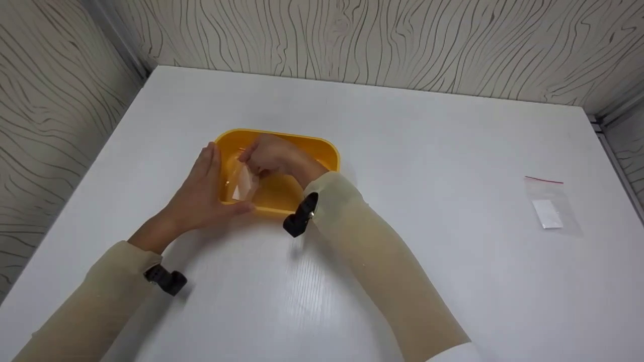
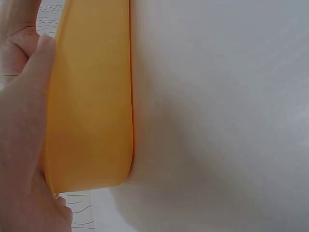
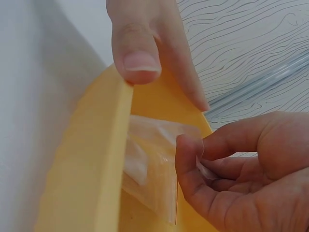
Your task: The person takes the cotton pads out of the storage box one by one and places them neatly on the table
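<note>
In the head view, a yellow plastic bin (image 1: 279, 193) stands on the white table, left of the middle. My left hand (image 1: 197, 193) rests against its near left corner, fingers straight along the left side and thumb on the front rim. My right hand (image 1: 271, 153) reaches inside the bin and pinches a clear zip bag (image 1: 244, 183) between thumb and finger. Up close in the right wrist view, the bag (image 3: 157, 169) holds a white piece and lies crumpled within the bin's walls. The left wrist view shows mainly the bin's outer wall (image 2: 91, 106).
Another clear zip bag (image 1: 553, 211), with a red seal strip and a white piece inside, lies flat on the right of the white table (image 1: 427, 166). Wood-grain patterned panels (image 1: 352, 40) border the table at the back and sides.
</note>
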A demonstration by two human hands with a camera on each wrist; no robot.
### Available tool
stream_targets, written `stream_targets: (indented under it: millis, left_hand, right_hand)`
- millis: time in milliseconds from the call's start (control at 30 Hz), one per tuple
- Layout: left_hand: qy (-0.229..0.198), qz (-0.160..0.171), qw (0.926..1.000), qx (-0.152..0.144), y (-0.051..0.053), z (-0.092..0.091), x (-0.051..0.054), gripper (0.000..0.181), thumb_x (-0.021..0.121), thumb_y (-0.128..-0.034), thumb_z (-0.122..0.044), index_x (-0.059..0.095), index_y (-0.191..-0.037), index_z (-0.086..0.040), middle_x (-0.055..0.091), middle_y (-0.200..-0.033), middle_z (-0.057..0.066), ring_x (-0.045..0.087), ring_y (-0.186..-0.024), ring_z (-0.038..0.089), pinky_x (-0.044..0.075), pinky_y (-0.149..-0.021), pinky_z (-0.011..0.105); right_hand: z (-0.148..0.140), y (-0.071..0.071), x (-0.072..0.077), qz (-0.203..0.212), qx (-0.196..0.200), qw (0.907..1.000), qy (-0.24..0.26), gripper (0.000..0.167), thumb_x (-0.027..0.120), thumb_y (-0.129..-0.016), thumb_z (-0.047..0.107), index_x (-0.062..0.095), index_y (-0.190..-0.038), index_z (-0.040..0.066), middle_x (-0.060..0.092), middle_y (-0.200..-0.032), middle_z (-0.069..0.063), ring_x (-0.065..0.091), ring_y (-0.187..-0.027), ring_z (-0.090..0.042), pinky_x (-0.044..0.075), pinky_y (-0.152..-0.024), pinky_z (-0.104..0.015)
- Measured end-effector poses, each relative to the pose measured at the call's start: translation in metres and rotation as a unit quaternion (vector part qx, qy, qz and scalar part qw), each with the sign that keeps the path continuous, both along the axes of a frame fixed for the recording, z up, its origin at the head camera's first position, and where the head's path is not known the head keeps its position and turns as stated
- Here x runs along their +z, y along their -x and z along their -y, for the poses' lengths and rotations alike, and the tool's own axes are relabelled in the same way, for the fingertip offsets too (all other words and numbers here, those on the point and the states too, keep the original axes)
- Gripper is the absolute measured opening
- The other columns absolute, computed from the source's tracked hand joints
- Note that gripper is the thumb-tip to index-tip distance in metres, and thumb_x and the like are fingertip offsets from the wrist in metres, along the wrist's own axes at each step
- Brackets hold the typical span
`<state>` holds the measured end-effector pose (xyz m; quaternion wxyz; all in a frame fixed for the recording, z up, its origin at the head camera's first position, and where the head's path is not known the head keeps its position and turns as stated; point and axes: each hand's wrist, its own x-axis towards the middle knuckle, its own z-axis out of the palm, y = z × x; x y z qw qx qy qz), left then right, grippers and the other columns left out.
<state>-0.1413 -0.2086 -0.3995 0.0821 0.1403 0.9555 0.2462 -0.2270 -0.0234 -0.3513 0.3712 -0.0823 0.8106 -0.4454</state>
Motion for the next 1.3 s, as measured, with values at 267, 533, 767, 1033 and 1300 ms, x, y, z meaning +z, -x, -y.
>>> stream_targets:
  millis: [267, 533, 767, 1033, 1300]
  left_hand:
    - [0.002, 0.006, 1.0000, -0.001, 0.001, -0.001, 0.000, 0.136, 0.071, -0.0820, -0.069, -0.015, -0.156, 0.006, -0.014, -0.167, 0.022, -0.006, -0.155, 0.039, 0.015, -0.122, 0.057]
    - [0.000, 0.000, 1.0000, 0.000, 0.001, -0.002, 0.000, 0.135, 0.074, -0.0824, -0.065, -0.014, -0.156, 0.007, -0.012, -0.167, 0.024, -0.003, -0.155, 0.040, 0.017, -0.122, 0.057]
    - [-0.002, 0.005, 1.0000, 0.005, 0.001, -0.001, 0.000, 0.136, 0.075, -0.0823, -0.064, -0.015, -0.157, 0.006, -0.011, -0.167, 0.024, 0.000, -0.155, 0.041, 0.020, -0.121, 0.058]
    - [-0.009, 0.014, 0.9998, 0.007, 0.001, 0.000, 0.000, 0.137, 0.074, -0.0819, -0.065, -0.017, -0.156, 0.004, -0.015, -0.167, 0.022, -0.003, -0.155, 0.040, 0.018, -0.121, 0.059]
    - [-0.002, 0.018, 0.9998, 0.008, 0.001, -0.001, 0.002, 0.137, 0.073, -0.0819, -0.067, -0.018, -0.156, 0.004, -0.015, -0.167, 0.022, -0.004, -0.155, 0.039, 0.018, -0.121, 0.058]
  right_hand:
    - [-0.002, 0.005, 0.003, 0.020, -0.007, 0.9997, 0.010, 0.038, 0.060, -0.098, -0.003, 0.065, -0.134, 0.003, 0.065, -0.120, -0.007, 0.064, -0.096, -0.021, 0.058, -0.085, -0.024]
    - [-0.010, 0.006, 0.008, 0.015, 0.004, 0.9998, 0.013, 0.037, 0.061, -0.097, -0.001, 0.067, -0.133, 0.004, 0.066, -0.117, -0.007, 0.062, -0.095, -0.022, 0.058, -0.082, -0.023]
    - [-0.017, 0.009, 0.011, 0.027, 0.001, 0.9994, 0.022, 0.035, 0.062, -0.100, 0.004, 0.066, -0.135, 0.004, 0.066, -0.120, -0.007, 0.063, -0.099, -0.021, 0.059, -0.082, -0.023]
    - [-0.023, 0.008, 0.014, 0.051, -0.017, 0.9961, 0.069, 0.032, 0.065, -0.098, 0.002, 0.068, -0.130, 0.000, 0.067, -0.118, -0.007, 0.065, -0.099, -0.020, 0.059, -0.084, -0.026]
    - [-0.028, 0.011, 0.014, 0.050, -0.011, 0.9948, 0.088, 0.032, 0.061, -0.100, 0.003, 0.066, -0.132, -0.001, 0.066, -0.121, -0.008, 0.064, -0.100, -0.021, 0.058, -0.086, -0.027]
